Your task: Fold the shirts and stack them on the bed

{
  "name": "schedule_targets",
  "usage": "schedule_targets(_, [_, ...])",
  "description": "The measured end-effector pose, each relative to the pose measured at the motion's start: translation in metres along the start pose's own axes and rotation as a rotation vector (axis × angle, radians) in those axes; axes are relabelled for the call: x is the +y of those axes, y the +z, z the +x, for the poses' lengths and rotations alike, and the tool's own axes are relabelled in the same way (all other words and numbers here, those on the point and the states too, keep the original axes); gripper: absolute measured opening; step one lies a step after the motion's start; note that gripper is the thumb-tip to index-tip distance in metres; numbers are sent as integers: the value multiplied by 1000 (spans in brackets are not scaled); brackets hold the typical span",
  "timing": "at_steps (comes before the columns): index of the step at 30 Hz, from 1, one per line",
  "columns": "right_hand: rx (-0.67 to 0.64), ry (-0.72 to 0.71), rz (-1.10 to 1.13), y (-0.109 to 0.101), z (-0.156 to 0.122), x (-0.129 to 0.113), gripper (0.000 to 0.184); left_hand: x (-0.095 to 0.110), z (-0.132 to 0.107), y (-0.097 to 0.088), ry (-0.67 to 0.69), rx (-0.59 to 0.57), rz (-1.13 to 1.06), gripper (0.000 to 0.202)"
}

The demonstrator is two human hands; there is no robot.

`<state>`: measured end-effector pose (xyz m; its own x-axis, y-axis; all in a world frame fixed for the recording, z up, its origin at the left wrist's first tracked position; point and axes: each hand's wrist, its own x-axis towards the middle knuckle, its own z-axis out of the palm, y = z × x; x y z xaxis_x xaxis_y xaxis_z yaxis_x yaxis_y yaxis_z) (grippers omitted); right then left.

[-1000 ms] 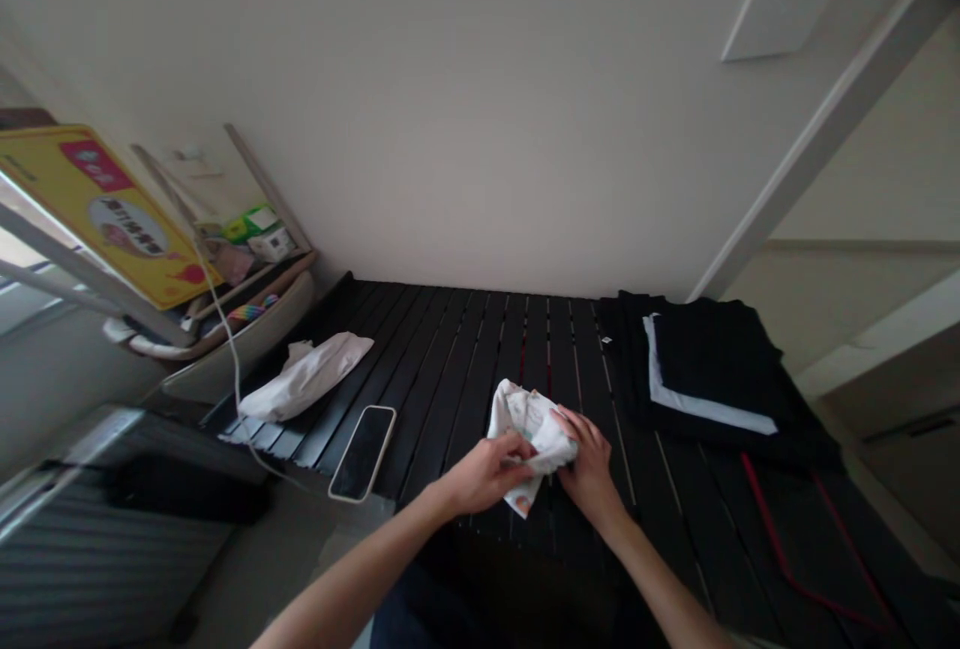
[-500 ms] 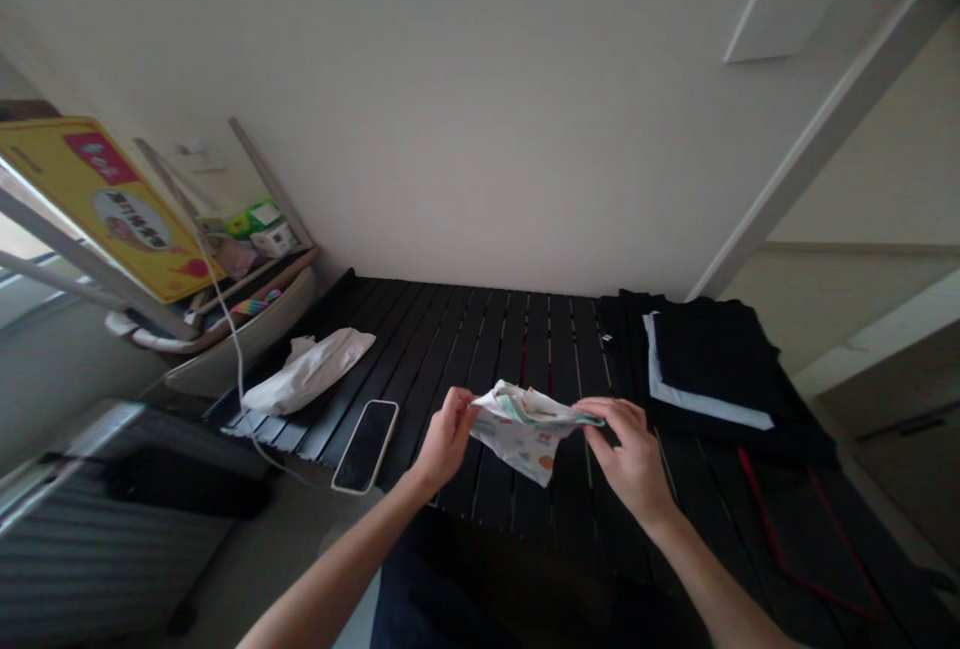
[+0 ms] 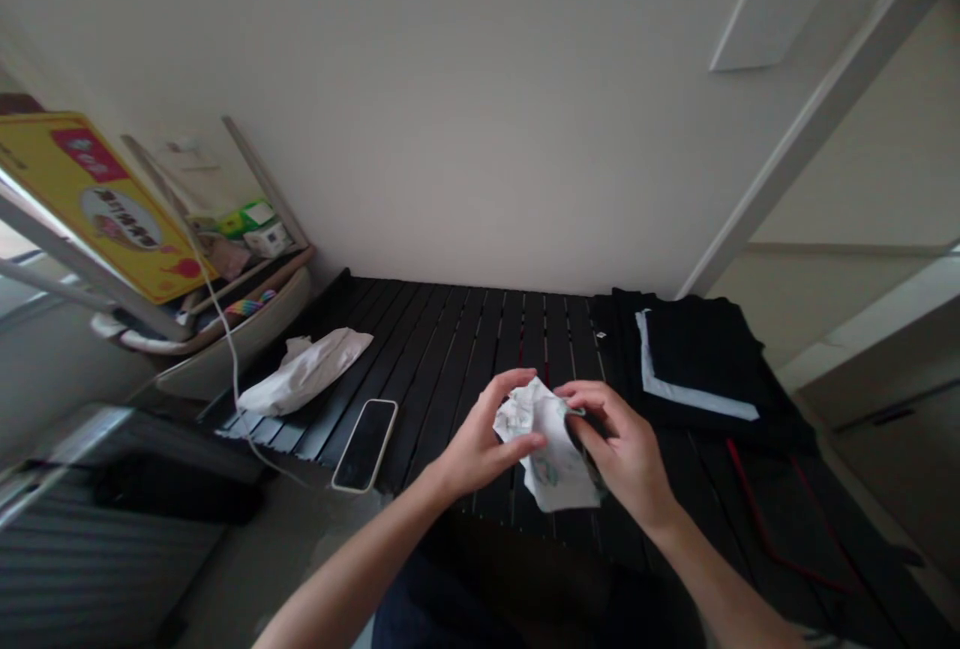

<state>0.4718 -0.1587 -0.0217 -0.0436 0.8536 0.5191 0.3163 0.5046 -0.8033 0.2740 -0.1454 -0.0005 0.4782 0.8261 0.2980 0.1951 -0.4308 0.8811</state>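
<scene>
Both hands hold a small white printed cloth (image 3: 551, 449) above the black slatted surface (image 3: 465, 349). My left hand (image 3: 480, 439) pinches its upper left part with thumb and fingers. My right hand (image 3: 622, 444) grips the right side, fingers curled over the fabric. The cloth is bunched between the hands, and its lower end hangs down loose.
A phone (image 3: 365, 444) lies face up at the slats' front left. Beside it is a crumpled white garment (image 3: 304, 379). Folded black clothes with a white strip (image 3: 690, 369) sit at the right, a red hanger (image 3: 757, 519) in front. A cluttered shelf with a yellow box (image 3: 97, 199) stands left.
Half a second ago the cloth was stretched flat between my hands held apart. The hands have since come together, bunching the cloth, and it hangs lower.
</scene>
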Motion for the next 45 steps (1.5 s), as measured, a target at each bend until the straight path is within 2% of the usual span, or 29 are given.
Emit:
schedule_targets(2, [-41,-49,-21,1,1,-7,6,1,7,1,-45,-96,22,55])
schedule_targets(4, [-26,-91,-46,0,1,-11,7,2,10,3,-114,-138,103,39])
schedule_targets(7, [27,-124,-80,-3,1,-10,9,1,7,5,-145,-10,185,27])
schedule_targets(9, [70,-111,-95,-5,0,-6,10,-1,2,4,-79,79,179,24])
schedule_targets(11, [131,-69,-97,-8,-2,-2,8,-2,-5,0,18,105,160,21])
schedule_targets(13, [217,3,-77,-11,-3,3,6,-1,-12,-7,125,29,149,24])
schedule_targets(15, [295,77,-30,-13,-1,4,5,1,-17,-14,223,-166,114,32])
schedule_targets(17, [303,127,42,-12,0,3,5,4,-20,-17,269,-331,75,41])
schedule_targets(18, [272,139,84,-10,1,1,4,6,-20,-17,249,-335,71,43])
schedule_targets(19, [222,147,125,-6,2,-2,4,8,-19,-16,200,-282,80,41])
schedule_targets(21, [93,139,180,2,1,-8,5,11,-13,-9,60,-95,107,33])
schedule_targets(22, [32,118,183,7,0,-11,5,12,-10,-5,-10,-28,105,35])
schedule_targets(24, [-43,61,140,14,-1,-14,8,14,-3,3,-118,0,87,41])
schedule_targets(26, [-39,33,81,17,-3,-14,11,13,1,9,-178,-29,90,33])
schedule_targets(29, [31,85,47,15,-8,-11,16,7,2,14,-234,40,114,27])
schedule_targets(31, [6,157,61,14,-14,-8,13,4,1,13,-266,133,88,27])
schedule_targets(34, [-160,300,76,20,-26,1,42,1,1,11,-256,214,43,27])
schedule_targets(35, [-240,348,68,23,-30,6,46,0,1,10,-238,232,45,27])
schedule_targets(36, [-321,387,50,26,-33,12,43,-1,1,9,-224,249,58,27])
schedule_targets(38, [-436,437,-25,27,-37,26,25,-6,1,5,-220,276,100,27])
schedule_targets(40, [-440,436,-145,22,-35,39,14,-15,-3,0,-241,265,152,25])
schedule_targets(42, [-354,383,-250,11,-31,49,13,-27,-9,-6,-270,219,197,23])
schedule_targets(45, [-225,332,-289,-8,-24,54,15,-44,-21,-15,-298,141,233,22])
